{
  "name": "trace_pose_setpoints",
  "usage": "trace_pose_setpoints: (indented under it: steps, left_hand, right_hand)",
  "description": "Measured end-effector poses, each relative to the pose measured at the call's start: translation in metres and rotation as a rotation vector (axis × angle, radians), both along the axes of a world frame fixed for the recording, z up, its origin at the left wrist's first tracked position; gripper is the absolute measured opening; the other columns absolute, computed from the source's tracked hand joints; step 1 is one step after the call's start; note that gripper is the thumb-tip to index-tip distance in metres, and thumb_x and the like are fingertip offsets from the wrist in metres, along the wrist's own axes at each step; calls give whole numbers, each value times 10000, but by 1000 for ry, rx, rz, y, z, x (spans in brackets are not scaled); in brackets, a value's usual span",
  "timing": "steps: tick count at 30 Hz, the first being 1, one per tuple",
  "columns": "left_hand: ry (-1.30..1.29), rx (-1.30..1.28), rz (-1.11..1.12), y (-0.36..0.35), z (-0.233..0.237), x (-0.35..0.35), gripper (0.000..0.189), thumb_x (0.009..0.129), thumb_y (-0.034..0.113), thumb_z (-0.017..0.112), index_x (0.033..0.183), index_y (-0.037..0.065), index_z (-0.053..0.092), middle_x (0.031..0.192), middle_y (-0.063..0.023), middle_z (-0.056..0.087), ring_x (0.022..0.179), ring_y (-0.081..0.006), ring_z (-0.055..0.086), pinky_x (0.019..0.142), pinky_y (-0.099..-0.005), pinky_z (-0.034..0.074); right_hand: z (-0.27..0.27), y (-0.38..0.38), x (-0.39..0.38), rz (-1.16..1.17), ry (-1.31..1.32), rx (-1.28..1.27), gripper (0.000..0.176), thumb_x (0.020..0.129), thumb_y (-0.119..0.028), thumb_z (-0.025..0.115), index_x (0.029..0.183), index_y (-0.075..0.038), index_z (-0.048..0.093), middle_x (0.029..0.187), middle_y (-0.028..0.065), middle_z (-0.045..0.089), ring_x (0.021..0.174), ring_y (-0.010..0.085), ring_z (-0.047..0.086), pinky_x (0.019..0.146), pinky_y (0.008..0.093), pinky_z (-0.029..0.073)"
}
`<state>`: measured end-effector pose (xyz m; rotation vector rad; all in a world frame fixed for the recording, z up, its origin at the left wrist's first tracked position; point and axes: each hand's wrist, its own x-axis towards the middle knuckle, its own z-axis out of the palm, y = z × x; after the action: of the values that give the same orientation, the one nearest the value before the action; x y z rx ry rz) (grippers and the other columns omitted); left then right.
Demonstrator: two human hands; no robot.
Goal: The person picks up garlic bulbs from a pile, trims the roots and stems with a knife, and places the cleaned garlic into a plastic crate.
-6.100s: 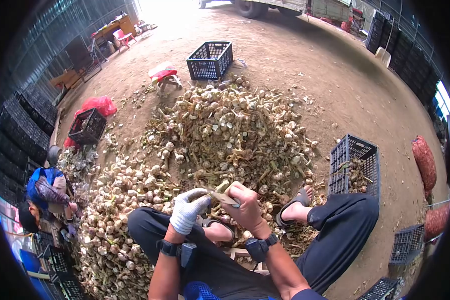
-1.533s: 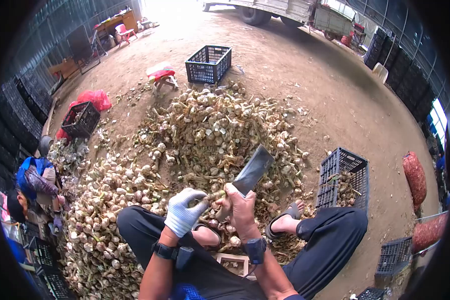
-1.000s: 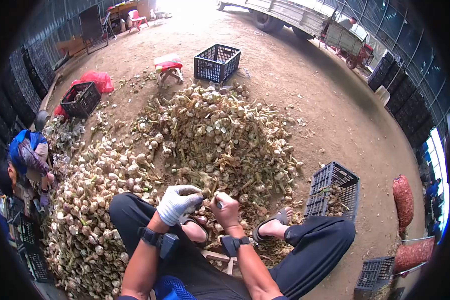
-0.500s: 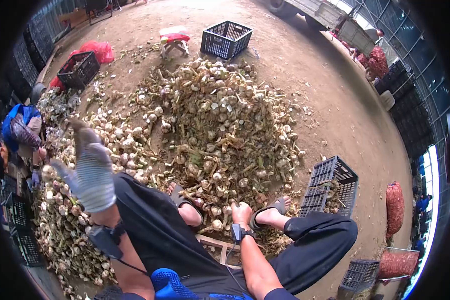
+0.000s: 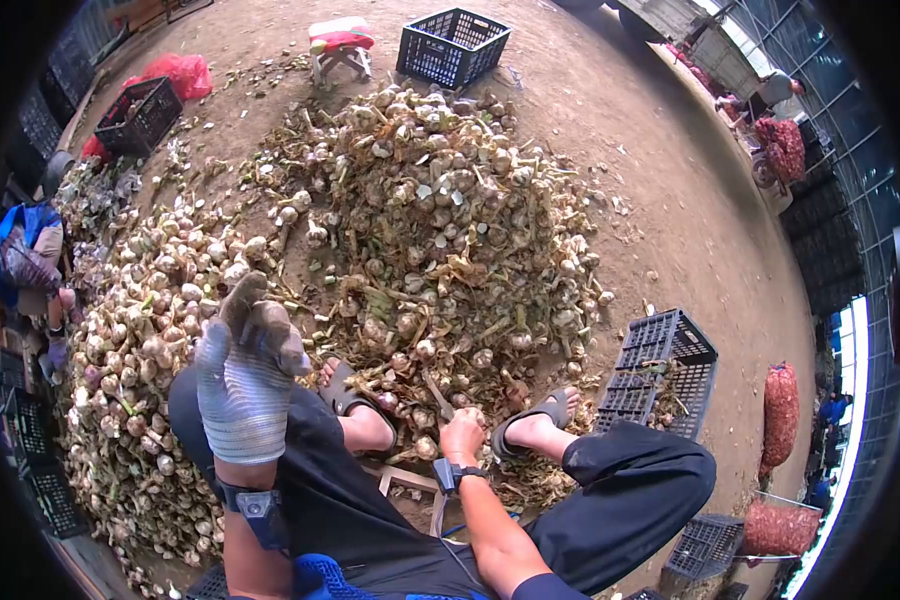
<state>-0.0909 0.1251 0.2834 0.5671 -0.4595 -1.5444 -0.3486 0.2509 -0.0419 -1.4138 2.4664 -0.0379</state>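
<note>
Curling loosely around nothing, the gloved left hand (image 5: 242, 380) hangs raised. The bare right hand (image 5: 462, 435) seems clenched on a knife (image 5: 436, 392), low among garlic bulbs (image 5: 440, 220) heaped by the sandals (image 5: 530, 415). The bulbs look light, firm and papery, best gripped by the stalk.

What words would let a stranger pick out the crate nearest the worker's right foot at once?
Start at the big garlic heap on the dirt floor and follow its near right edge to the person's sandalled right foot. Just beyond that foot stands a dark plastic lattice crate. Unlike the far crate at the heap's opposite side, it holds stalks and scraps.
</note>
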Motion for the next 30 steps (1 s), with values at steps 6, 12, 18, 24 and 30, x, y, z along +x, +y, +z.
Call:
trace_pose_setpoints:
  steps: [6,12,18,24,30]
  left_hand:
    - [-158,22,-47,4,3,-14,528,953,390,590,1327,19,546,956,-66,607,788,-176,555,683,-313,499]
    - [-215,3,-102,3,-1,-24,489,945,365,597,1295,25,560,911,-49,589,766,-166,537,655,-308,482]
    - [-724,-31,-236,-1,-8,-44,315,944,118,564,1223,-20,609,972,-81,686,796,-140,656,748,-271,541]
    - [-1161,-169,-387,-3,-45,-64,523,890,298,736,1293,8,572,1081,-103,685,957,-154,641,843,-294,529]
    - [-858,-112,-713,5,-15,-66,442,937,379,672,1218,39,645,1056,1,668,953,-82,595,842,-280,513]
  right_hand:
    - [-4,3,-6,62,20,-21,274,774,-251,735,959,-59,672,1100,150,602,930,351,670,772,452,567]
    - [15,-7,-15,-15,-81,-196,410,780,-464,753,837,-62,695,1000,151,626,821,351,661,726,449,549]
    - [115,-67,-11,-19,-350,-742,371,724,-312,827,664,-36,588,904,145,631,747,335,611,665,443,503]
    - [244,-79,7,147,-673,-1038,351,691,-167,871,650,-27,552,957,137,638,751,259,614,643,361,483]
    - [286,-66,21,384,-661,-1118,294,647,-107,845,745,-6,587,1034,161,620,823,288,634,686,362,510]
